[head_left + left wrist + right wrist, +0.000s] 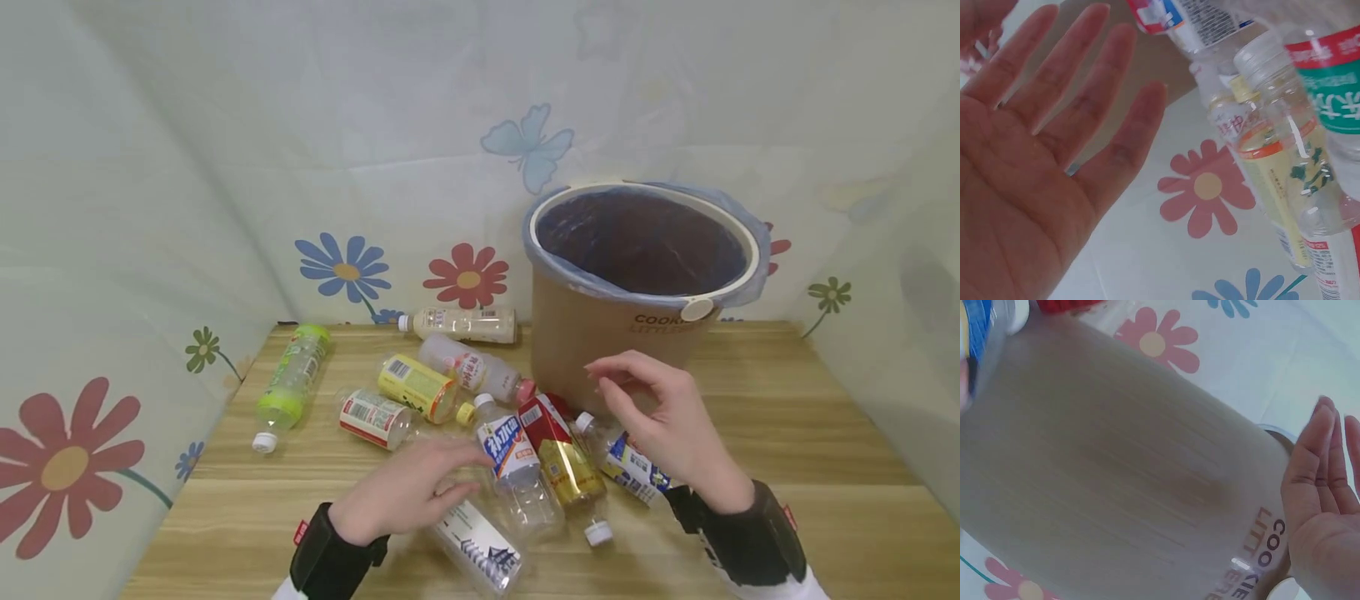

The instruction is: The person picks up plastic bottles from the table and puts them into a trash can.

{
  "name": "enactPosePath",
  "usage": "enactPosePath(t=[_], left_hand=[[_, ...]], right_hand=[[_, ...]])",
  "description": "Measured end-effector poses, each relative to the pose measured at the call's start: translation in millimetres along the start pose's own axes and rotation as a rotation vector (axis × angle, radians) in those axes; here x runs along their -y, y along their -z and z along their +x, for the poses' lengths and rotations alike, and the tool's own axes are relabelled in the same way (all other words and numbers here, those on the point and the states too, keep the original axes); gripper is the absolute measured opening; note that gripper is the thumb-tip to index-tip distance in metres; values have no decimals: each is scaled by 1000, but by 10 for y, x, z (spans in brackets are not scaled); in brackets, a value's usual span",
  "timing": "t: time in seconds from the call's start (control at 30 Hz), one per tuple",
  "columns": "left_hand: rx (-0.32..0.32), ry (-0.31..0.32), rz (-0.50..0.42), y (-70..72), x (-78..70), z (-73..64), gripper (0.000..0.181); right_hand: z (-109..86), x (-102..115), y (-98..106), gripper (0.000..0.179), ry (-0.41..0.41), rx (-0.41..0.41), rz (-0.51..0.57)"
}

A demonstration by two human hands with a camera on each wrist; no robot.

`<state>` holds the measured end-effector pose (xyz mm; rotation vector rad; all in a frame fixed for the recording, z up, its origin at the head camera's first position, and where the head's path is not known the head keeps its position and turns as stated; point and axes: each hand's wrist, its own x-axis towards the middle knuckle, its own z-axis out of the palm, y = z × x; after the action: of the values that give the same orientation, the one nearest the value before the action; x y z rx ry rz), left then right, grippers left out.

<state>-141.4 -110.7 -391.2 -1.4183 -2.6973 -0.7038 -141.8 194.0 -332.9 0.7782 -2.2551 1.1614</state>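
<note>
My left hand [416, 487] hovers over the plastic bottles with its fingers extended, holding nothing; its bare palm fills the left of the left wrist view. Under and beside it lie a clear bottle with a white label [483, 546] and a blue-and-white labelled bottle [512, 446]. My right hand [663, 417] is raised in front of the bin, fingers loosely bent, with nothing in it. Below that hand lies a bottle with a blue label [633, 467]. A bottle with a red-and-gold label [562, 458] lies between the two hands.
A brown bin [585, 342] lined with a bluish bag stands at the back right. Further left lie a red-and-white labelled bottle [372, 418], a yellow-labelled bottle [415, 387], a pink-capped bottle [472, 367], a cream bottle [468, 323] and a green bottle [296, 375]. Flowered sheeting surrounds the wooden table [225, 517].
</note>
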Motion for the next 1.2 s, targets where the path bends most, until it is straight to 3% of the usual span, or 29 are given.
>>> enactPosePath(t=[0.1,0.23,0.33,0.6,0.7,1.0,1.2], left_hand=[[1,17,-19,41,-18,-8,36],[-3,-9,-15,24,-33,7,41],[48,-21,-10,-31,-42,19,49],[251,42,-21,-96,-96,-2,68],[293,59,-33,-116,-85,-12,72],[323,105,-16,-194,-63,-22,73],[306,71,104,-284,-107,-25,73]], right_hand=[[-121,-3,-83,32,-12,-5,25],[-254,12,-178,35,-34,-10,69],[-307,16,-205,35,-43,-10,74],[-329,14,-218,33,-51,2,86],[-325,7,-236,32,-39,9,89],[-309,-21,-294,33,-56,31,95],[-319,-31,-325,35,-70,30,92]])
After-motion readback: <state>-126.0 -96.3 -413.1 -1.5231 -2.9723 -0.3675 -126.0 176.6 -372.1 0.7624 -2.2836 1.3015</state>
